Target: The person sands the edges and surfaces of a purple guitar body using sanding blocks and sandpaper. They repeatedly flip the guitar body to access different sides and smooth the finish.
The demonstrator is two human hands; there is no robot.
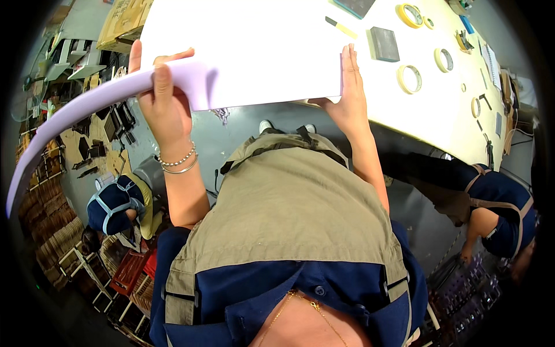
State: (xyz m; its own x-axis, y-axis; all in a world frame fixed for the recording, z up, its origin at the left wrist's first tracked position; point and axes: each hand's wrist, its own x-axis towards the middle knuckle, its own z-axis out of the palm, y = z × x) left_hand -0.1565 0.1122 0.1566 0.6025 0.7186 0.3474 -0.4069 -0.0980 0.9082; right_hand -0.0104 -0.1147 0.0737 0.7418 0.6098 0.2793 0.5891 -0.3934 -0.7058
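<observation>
A lilac bag with a pale, glare-washed flat body [272,87] is between my hands at the near edge of the table. Its wide lilac strap [75,108] curves out to the left and down. My left hand [162,95] is closed around the strap near its flared base, thumb on top and index finger raised. My right hand [350,95] grips the bag's right end, fingers straight along the side edge and thumb tucked by the lower corner. A small bunch of pale lilac material [221,115] shows just beneath the bag.
Tape rolls [409,79], a dark block [384,44] and a yellow-and-black tool [341,27] lie on the white table [416,110]. A cardboard box [123,24] stands at far left. One co-worker [115,205] is at left, another [500,208] at right.
</observation>
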